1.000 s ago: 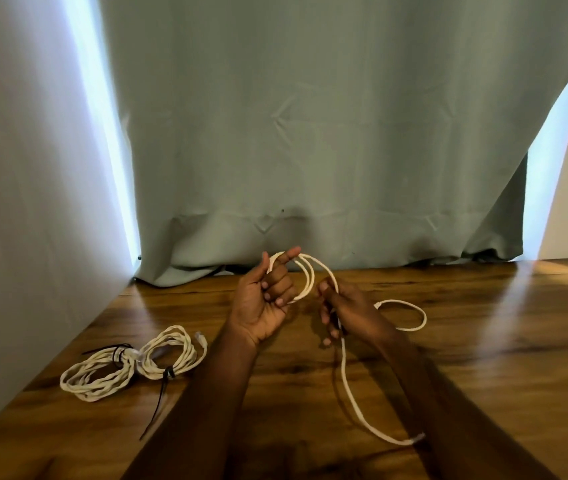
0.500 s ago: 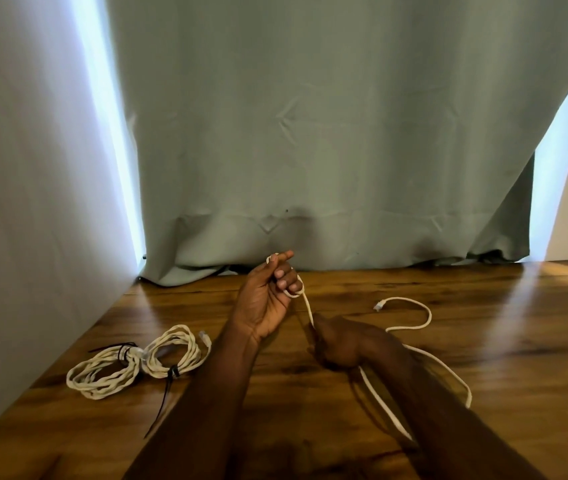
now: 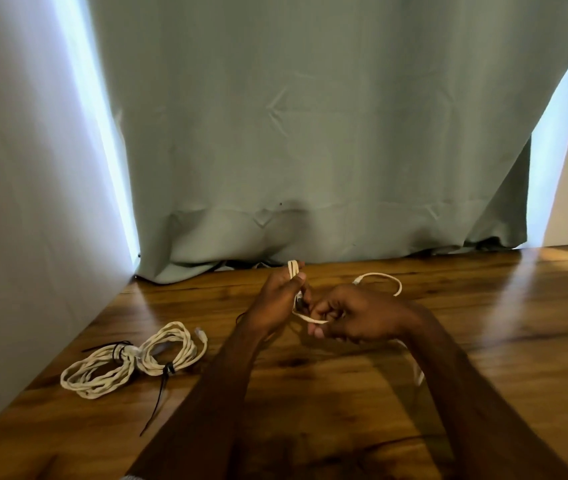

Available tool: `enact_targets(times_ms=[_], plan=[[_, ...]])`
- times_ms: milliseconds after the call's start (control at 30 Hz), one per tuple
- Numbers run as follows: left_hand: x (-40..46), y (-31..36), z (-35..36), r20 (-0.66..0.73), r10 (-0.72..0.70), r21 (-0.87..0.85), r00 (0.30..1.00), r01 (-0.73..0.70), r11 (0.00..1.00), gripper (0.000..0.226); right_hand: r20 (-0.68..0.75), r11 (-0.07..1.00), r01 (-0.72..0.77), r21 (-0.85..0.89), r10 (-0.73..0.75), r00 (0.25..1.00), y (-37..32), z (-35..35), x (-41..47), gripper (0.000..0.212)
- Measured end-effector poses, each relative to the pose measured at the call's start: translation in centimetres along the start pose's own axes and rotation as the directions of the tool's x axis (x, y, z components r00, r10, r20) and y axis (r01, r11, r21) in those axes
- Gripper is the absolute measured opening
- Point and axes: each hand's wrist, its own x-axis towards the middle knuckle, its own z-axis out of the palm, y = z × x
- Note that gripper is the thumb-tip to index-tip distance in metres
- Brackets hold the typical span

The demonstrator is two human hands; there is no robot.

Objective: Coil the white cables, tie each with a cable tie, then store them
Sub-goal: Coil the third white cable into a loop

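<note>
My left hand [image 3: 281,299] is closed around a small coil of white cable [image 3: 293,270], whose loops stick out above my thumb. Close beside it, my right hand [image 3: 352,318] pinches a strand of the same cable and feeds it toward the coil. The cable's free end with its plug [image 3: 379,277] arcs on the wooden table [image 3: 500,341] behind my right hand. Another stretch shows under my right forearm. Two coiled white cables [image 3: 130,362], each bound with a black cable tie [image 3: 168,370], lie at the left.
A grey-green curtain [image 3: 310,133] hangs down to the table's back edge. A white wall [image 3: 33,202] closes off the left side. The long tail of one black tie [image 3: 154,407] trails toward me.
My right hand has come up and left to meet my left hand, bringing another length of cable. The slack on the right has shortened. The tied coils have not moved.
</note>
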Motion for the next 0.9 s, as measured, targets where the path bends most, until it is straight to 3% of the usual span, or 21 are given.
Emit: enact_targets(times_ms=[67,133,200,267,367,500,633,733,900], plan=[[0.1,-0.5,0.4,0.021,-0.033,0.084,0.999,0.031,0.996,0.026,-0.087,0.997,0.060,-0.052,-0.064,0.994,0.1,-0.4,-0.1,0.008],[-0.1,-0.6,0.7,0.092,-0.069,0.088,0.993,0.061,0.994,0.020,-0.220,0.966,0.082,-0.245,-0.138,0.966,0.4,-0.9,-0.1,0.012],[-0.4,-0.2,0.7,0.206,-0.119,0.081,0.971,0.104,0.991,0.028,-0.350,0.895,0.004,-0.446,-0.179,0.919,0.6,-1.4,-0.1,0.021],[-0.6,0.2,0.8,0.302,-0.187,-0.035,0.935,0.207,0.978,0.034,-0.425,0.848,-0.071,-0.525,-0.189,0.885,0.9,-1.7,0.0,0.035],[-0.5,0.7,0.6,0.401,-0.302,-0.187,0.865,0.400,0.898,0.051,-0.443,0.824,-0.063,-0.564,-0.237,0.865,1.2,-1.8,0.2,0.044],[-1.1,0.7,0.5,0.460,-0.343,-0.185,0.819,0.466,0.865,0.051,-0.424,0.902,-0.040,-0.431,-0.163,0.891,1.4,-1.2,0.4,0.028],[-1.1,0.0,0.0,0.465,-0.343,-0.256,0.816,0.494,0.831,0.050,-0.305,0.990,0.115,-0.078,-0.133,0.943,1.6,-1.3,0.8,0.010],[-1.1,-0.2,-0.2,0.430,-0.365,-0.299,0.826,0.512,0.805,0.054,-0.232,0.991,0.076,0.111,-0.048,0.971,1.9,-1.1,0.8,0.012],[-1.2,-0.3,0.0,0.496,-0.270,-0.424,0.825,0.502,0.754,0.055,-0.345,0.986,0.165,0.015,-0.150,0.927,2.0,-0.6,1.6,0.014]])
